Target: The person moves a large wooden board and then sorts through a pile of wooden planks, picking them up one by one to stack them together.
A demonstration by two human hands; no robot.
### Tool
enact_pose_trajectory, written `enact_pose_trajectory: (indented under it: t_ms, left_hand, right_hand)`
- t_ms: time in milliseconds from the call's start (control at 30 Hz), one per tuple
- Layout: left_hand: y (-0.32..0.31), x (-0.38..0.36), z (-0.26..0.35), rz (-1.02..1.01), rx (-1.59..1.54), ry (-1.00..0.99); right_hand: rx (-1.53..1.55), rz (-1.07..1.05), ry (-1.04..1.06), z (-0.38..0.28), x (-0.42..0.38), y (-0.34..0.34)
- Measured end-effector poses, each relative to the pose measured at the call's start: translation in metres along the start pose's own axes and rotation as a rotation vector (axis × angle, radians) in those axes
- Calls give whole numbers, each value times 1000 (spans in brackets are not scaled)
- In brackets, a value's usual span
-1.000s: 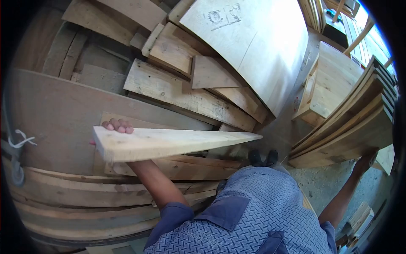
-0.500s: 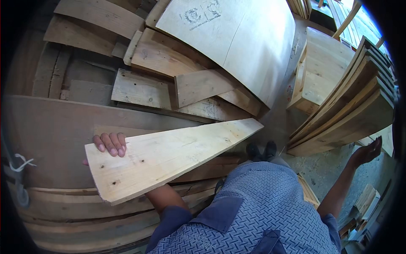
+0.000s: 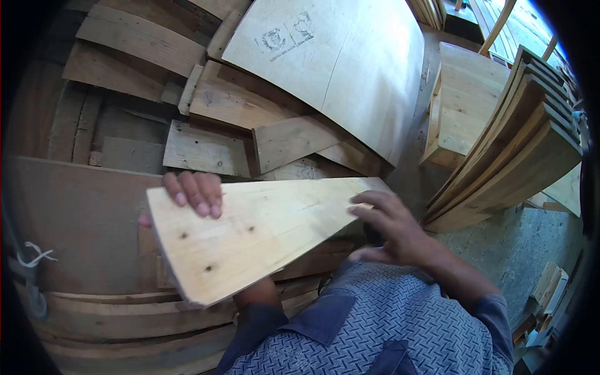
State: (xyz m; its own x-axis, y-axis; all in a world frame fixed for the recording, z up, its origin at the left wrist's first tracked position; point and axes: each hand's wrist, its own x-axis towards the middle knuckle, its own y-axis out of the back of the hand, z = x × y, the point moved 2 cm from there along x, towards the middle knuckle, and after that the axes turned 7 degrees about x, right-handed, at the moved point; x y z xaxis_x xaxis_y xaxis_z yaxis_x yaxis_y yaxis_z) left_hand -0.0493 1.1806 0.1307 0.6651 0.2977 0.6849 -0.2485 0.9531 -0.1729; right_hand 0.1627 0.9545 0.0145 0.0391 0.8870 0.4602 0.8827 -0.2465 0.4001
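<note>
A pale wooden board point(image 3: 281, 215) with several dark knots lies tilted across the front of my body. Its wide end is gripped by my left hand point(image 3: 194, 192), whose fingers curl over the top edge. The forearm passes beneath the board, and a bit of thumb shows past its left edge. My right hand point(image 3: 390, 228) hovers by the board's narrow far end, fingers spread and slightly blurred, fingertips overlapping the board's lower edge in this view.
Large plywood sheets point(image 3: 331, 62) with a stamped mark lie on scrap planks point(image 3: 237, 100) ahead. To the right stand a stack of long boards point(image 3: 506, 169) and a wooden box point(image 3: 465, 100). More planks point(image 3: 125, 331) lie at lower left, near a white tie point(image 3: 34, 255).
My right hand has swung in from the far right to the board. My left hand has brought the board's wide end slightly right and closer to my view.
</note>
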Motion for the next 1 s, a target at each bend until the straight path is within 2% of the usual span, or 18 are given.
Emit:
enact_pose_trajectory:
  t_ms: [67,133,167,233,300,333,367,433,500,567,600,633,667,733,767,867,933,1000]
  left_hand:
    - [-8,11,-17,78,-48,66]
    - [-25,26,-41,255,-183,77]
    - [-34,28,-51,346,-348,86]
    - [-60,44,-68,812,282,149]
    - [-68,62,-68,643,322,215]
    - [-60,70,-62,479,505,153]
    - [-42,73,-62,339,430,106]
    - [7,53,-66,628,751,88]
    - [75,0,-86,884,1070,152]
    - [143,-70,-121,1027,1220,297]
    - [159,-96,-141,1033,1364,345]
    - [164,-113,-152,1035,1506,397]
    - [158,-115,-153,1039,1501,398]
    - [148,-120,-165,785,1334,781]
    - [157,-128,-171,792,1330,784]
    - [175,-139,-183,819,1458,807]
    - [168,-135,-185,840,1562,627]
    - [144,-104,-173,859,1573,632]
  right_hand:
    - [34,-73,36,-10,8,-13]
    - [199,198,30,-1,9,-25]
    - [190,184,38,10,5,-27]
    - [104,356,-266,42,-8,-12]
    - [60,540,-93,40,-2,10]
    - [-23,566,-91,39,-6,22]
    - [-105,594,-89,37,-14,34]
    - [17,757,-262,35,-29,56]
    - [28,957,-222,29,-40,80]
    - [216,1113,-191,45,-71,106]
    - [214,1113,-185,44,-79,116]
    - [130,1221,-236,38,-88,126]
    - [44,1324,-290,33,-98,136]
    - [-18,1336,-266,29,-115,152]
    - [-75,1351,-240,27,-123,160]
    - [-160,1405,-355,21,-140,174]
    - [-271,1463,-406,23,-158,183]
    - [-290,1478,-432,23,-172,191]
